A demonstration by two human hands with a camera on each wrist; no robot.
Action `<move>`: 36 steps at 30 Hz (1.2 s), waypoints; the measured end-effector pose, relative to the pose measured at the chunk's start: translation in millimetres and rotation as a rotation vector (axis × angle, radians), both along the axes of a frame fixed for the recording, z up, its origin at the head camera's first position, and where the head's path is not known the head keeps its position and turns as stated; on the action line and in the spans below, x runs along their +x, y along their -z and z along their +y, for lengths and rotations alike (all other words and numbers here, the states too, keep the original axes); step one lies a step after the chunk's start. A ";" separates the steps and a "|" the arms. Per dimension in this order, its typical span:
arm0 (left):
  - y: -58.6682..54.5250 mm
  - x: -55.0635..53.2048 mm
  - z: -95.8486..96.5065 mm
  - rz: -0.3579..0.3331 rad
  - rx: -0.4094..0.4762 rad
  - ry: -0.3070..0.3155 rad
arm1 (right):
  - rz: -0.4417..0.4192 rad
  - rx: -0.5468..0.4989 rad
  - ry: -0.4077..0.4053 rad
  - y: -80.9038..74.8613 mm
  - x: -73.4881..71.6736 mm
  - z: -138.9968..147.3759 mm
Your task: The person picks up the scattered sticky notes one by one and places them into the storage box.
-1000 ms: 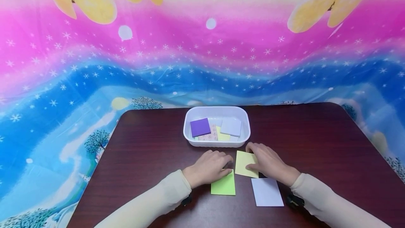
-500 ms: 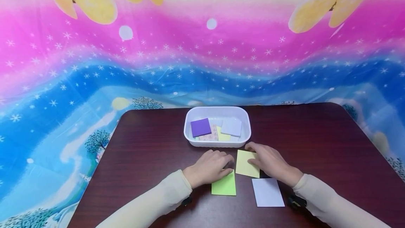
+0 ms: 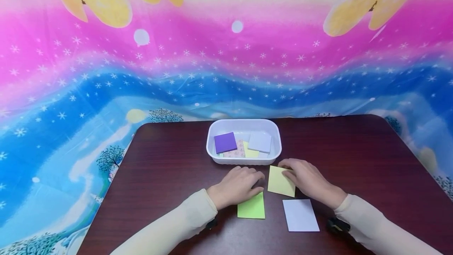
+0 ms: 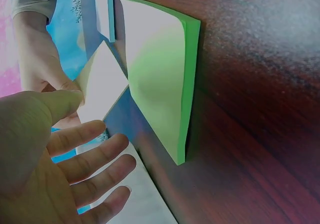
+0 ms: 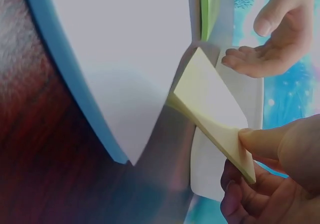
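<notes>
My right hand [image 3: 309,178] pinches a pale yellow sticky note pad [image 3: 280,182] by its right side, thumb on top and fingers beneath. In the right wrist view the yellow pad [image 5: 215,114] is tilted, lifted at the held corner. My left hand [image 3: 236,187] holds nothing; its fingers [image 4: 102,169] are spread and relaxed in the left wrist view. Just below that hand a green sticky note pad [image 3: 252,206] lies on the table, its upper part hidden by the hand. To the right lies a white sticky note pad [image 3: 301,215], with bluish side edges in the right wrist view.
A white plastic tub [image 3: 244,161] stands behind the hands. Inside it are a purple pad [image 3: 225,142], a white pad [image 3: 260,143], a pink patterned pad [image 3: 235,150] and a yellow one [image 3: 250,150]. The dark wood table [image 3: 159,160] meets a printed cloth [image 3: 226,70] at the back.
My right hand has moved slightly right, bringing the yellow pad with it and raising it a little. The left hand has barely shifted. The green and white pads lie as before.
</notes>
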State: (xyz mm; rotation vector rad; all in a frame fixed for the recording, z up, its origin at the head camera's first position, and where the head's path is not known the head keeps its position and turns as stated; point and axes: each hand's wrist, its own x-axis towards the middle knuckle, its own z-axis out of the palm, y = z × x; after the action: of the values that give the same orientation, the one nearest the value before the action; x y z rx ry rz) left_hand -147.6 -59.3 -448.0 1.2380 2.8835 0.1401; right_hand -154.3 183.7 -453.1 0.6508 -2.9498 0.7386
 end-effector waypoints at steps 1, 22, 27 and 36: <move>-0.3 0.0 0.5 0.002 -0.001 0.001 | 0.005 -0.004 -0.002 -0.6 0.3 0.7; -2.0 -0.2 9.1 0.002 0.018 0.026 | 0.052 -0.039 0.013 -16.1 5.6 11.3; -4.6 -0.6 12.3 -0.003 0.028 0.038 | 0.053 -0.037 0.012 -19.5 6.6 13.1; -9.7 -0.4 17.8 -0.017 0.038 0.044 | 0.068 -0.028 0.017 -25.6 7.3 16.5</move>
State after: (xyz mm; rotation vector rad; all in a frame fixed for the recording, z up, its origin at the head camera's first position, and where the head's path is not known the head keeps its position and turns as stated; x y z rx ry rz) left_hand -147.9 -41.5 -438.3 1.2990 2.8501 0.2048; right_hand -147.0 200.2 -427.5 0.6347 -2.8749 0.7393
